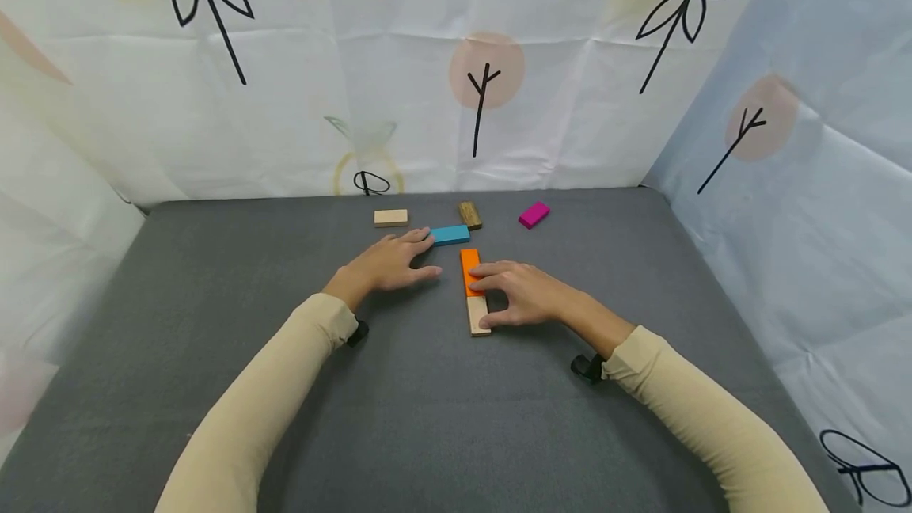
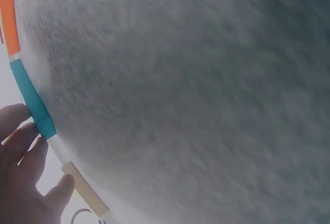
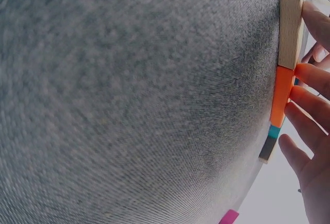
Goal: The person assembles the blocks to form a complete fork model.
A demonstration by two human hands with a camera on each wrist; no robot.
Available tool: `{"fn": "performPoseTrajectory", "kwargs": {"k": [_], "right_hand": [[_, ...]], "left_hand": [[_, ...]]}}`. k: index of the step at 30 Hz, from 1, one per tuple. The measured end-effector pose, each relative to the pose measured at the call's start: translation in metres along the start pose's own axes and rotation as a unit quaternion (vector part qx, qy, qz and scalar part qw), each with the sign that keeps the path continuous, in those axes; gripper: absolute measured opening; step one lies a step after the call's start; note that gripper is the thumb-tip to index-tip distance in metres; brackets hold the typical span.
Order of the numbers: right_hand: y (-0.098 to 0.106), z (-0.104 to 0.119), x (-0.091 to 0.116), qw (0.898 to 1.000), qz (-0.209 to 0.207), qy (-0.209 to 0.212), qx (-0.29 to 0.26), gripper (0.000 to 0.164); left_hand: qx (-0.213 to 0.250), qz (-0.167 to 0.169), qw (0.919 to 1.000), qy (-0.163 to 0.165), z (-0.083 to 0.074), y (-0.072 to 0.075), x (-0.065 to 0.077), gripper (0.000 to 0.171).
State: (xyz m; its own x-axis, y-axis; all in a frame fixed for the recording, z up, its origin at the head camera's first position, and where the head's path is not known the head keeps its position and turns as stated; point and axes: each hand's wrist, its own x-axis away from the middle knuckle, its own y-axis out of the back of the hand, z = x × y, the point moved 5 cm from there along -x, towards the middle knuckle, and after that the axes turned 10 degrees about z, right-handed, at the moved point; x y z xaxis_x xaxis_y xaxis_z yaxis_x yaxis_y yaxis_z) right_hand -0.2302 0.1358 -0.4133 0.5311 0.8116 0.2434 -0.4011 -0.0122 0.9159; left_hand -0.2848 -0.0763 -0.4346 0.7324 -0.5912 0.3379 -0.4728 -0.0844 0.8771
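An orange block and a light wooden block lie end to end in a line on the table. Fingertips of my right hand touch the orange block, while its thumb rests at the wooden one. Just beyond, a blue block lies crosswise. My left hand has its fingers stretched out to the left end of the blue block, thumb apart. In the left wrist view, the left fingertips overlap the blue block.
Behind the left hand is another light wooden block. A dark brown block sits behind the blue one, and a magenta block lies farther right. Patterned white cloth hangs along the back of the grey table and its sides.
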Motion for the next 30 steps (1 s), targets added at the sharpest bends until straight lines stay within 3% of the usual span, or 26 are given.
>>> {"fn": "performPoseTrajectory", "kwargs": {"k": [30], "right_hand": [[0.001,0.001,-0.001,1.0,-0.011,0.011,-0.004,0.064]], "left_hand": [[-0.009,0.001,0.9991,-0.042,-0.028,-0.004,-0.02,0.074]]}}
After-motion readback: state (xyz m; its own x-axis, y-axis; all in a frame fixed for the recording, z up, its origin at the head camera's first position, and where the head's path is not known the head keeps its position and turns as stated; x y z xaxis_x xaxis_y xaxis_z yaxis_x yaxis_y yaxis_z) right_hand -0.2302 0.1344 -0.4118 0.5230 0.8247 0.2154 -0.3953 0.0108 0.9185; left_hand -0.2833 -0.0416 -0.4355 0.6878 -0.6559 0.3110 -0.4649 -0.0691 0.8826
